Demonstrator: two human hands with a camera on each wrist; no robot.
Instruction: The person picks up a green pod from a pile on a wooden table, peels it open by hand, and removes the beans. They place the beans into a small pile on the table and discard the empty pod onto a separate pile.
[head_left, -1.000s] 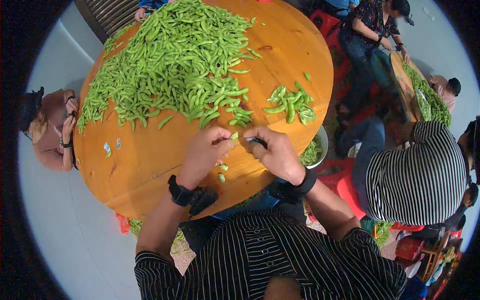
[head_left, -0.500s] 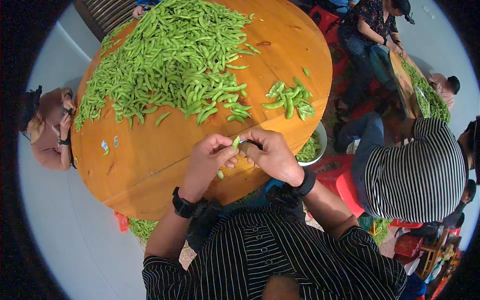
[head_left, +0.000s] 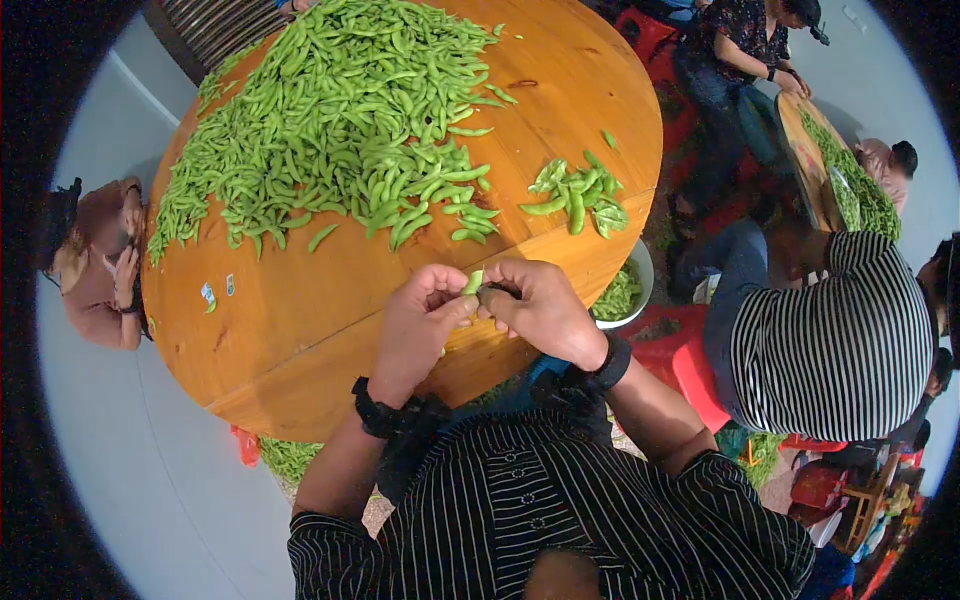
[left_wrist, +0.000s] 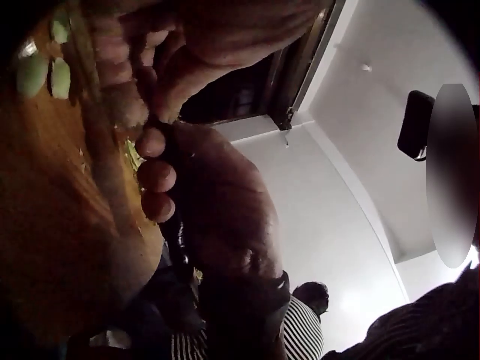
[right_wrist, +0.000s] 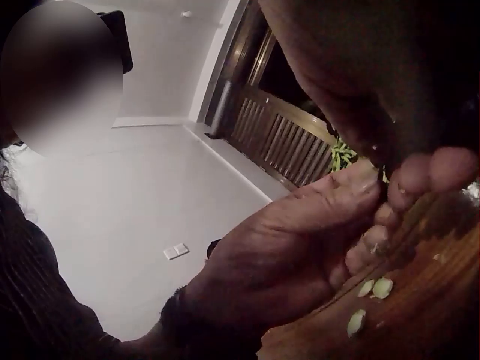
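Between the two hands, a green pod point(head_left: 473, 283) is pinched by the thumb and index finger of the left hand point(head_left: 415, 325). Close against its right side, the right hand point(head_left: 548, 312) grips a small dark tool point(head_left: 503, 289), mostly hidden by the fingers. Both hands meet above the table's near edge. In the left wrist view the fingertips of the right hand point(left_wrist: 225, 195) touch those of the left hand point(left_wrist: 232, 37). Pale green pieces point(right_wrist: 382, 288) lie on the wood below the left hand point(right_wrist: 285, 240) in the right wrist view.
A large heap of green pods point(head_left: 340, 120) covers the far left of the round table point(head_left: 290, 320). A smaller pile point(head_left: 577, 195) with leaves lies at right. A white bowl point(head_left: 645, 290) of pods stands beside the table's right edge. Other people sit left and right.
The hands, apart a second ago, have come together at the pod, the left moving right and the right slightly left. Over the last half second they have barely shifted.
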